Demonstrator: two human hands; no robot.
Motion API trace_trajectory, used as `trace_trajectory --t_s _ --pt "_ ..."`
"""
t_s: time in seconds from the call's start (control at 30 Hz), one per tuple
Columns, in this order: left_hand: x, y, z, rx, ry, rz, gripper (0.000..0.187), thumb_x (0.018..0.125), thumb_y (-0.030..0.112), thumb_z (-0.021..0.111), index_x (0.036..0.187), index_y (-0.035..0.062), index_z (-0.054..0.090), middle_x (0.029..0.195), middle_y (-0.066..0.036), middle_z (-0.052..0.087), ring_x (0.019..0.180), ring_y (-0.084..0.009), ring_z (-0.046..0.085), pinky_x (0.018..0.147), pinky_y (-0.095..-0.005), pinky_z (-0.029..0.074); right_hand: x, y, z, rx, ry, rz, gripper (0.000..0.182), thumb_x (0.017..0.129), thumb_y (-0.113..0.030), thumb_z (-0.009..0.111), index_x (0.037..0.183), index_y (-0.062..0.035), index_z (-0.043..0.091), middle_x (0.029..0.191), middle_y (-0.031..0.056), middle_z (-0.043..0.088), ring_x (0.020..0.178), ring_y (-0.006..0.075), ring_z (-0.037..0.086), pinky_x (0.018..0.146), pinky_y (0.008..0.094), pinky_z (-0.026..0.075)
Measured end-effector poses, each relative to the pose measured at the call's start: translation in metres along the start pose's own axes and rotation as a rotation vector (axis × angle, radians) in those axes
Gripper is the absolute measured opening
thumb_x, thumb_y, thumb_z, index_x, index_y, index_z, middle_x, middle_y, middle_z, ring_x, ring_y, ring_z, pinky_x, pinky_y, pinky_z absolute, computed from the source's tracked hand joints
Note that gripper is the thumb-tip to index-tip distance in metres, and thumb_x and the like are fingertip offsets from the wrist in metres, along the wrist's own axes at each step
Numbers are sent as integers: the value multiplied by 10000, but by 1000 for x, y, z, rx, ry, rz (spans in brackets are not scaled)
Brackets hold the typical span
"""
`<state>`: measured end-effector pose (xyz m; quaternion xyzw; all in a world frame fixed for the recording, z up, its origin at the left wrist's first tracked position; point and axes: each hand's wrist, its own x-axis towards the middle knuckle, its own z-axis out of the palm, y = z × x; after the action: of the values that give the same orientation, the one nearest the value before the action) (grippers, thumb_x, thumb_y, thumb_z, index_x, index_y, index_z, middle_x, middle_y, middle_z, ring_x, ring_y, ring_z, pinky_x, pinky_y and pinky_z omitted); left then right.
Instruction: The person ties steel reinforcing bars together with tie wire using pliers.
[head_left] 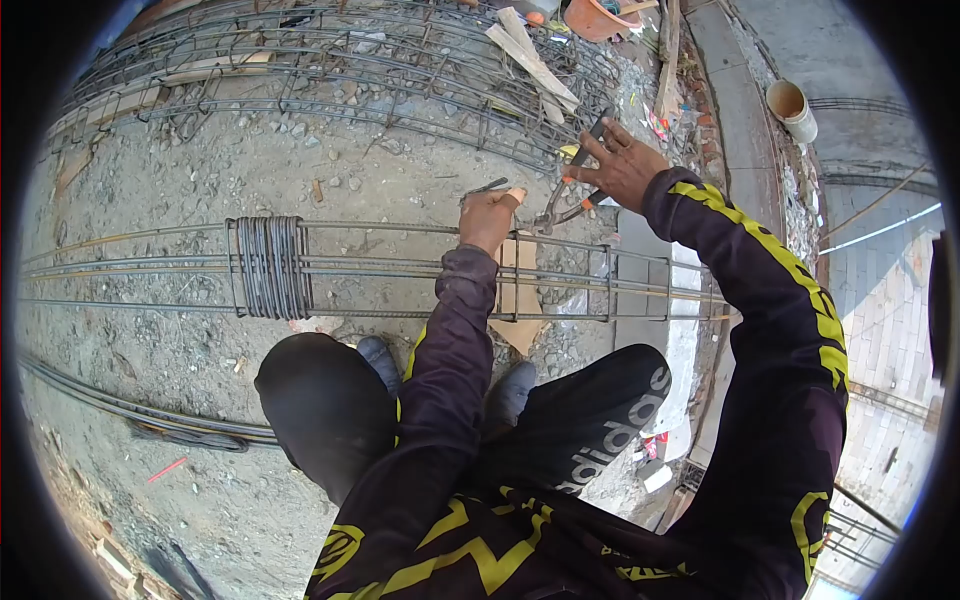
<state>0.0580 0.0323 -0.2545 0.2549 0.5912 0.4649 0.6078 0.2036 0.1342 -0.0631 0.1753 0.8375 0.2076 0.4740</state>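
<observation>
My right hand (pixel 622 167) is closed on pincers (pixel 550 216) with dark and orange handles, which stand spread apart. The jaws point down and left, next to the top bar of a long rebar cage (pixel 400 262). Just left of the jaws, my left hand (pixel 487 218) is closed at that bar. Dark thin tie wires (pixel 487 187) stick out past its fingers. A tight stack of rebar stirrups (pixel 268 267) surrounds the long bars further left. More stirrups stand spaced out along the right end. Where the jaws meet wire or bar, I cannot make out the contact.
Another rebar cage (pixel 330 75) lies across the back, with wooden boards (pixel 532 62) on it. An orange bucket (pixel 600 18) and a whitish bucket (pixel 795 112) stand at the upper right. Loose bars (pixel 150 408) lie at left near my knee. Rubble covers the ground.
</observation>
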Motion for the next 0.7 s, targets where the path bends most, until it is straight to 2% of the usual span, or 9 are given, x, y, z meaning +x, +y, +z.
trace_trajectory --t_s 0.1,0.27,0.47,0.57,0.7 --pt "-1 4 2 -86 -71 23 442 805 379 769 1002 -17 768 995 -122 726 959 -204 650 920 -317 455 -3 -20 3 -44 127 42 494 1032 -241 401 1508 -368 371 1540 170 346 1288 311 541 1221 510 137" --pt "-5 7 -3 -163 -105 10 439 817 373 760 1020 -16 764 1053 -139 728 1057 -213 636 976 -315 428 -10 -37 0 -26 185 150 498 1026 -257 408 1522 -283 372 1532 186 357 1328 385 490 1218 540 101" --pt "5 -2 2 -227 -124 17 476 824 395 744 1045 -26 752 1077 -150 722 1070 -235 639 989 -326 425 -17 -48 -23 27 122 182 579 978 -200 485 1533 -281 342 1510 231 374 1341 407 459 1217 545 139" --pt "-4 12 -2 -117 -117 -20 496 832 417 729 1040 -33 749 1080 -161 720 1057 -236 642 979 -329 431 -16 -51 -12 9 208 198 513 979 -209 467 1490 -252 437 1434 212 437 1240 379 529 1202 558 167" --pt "-4 12 -1 -98 -126 36 523 837 438 718 1035 -45 744 1078 -178 716 1045 -248 645 968 -332 439 -15 -46 -4 7 303 199 481 965 -187 483 1444 -220 490 1295 191 510 1171 332 536 1169 561 234"
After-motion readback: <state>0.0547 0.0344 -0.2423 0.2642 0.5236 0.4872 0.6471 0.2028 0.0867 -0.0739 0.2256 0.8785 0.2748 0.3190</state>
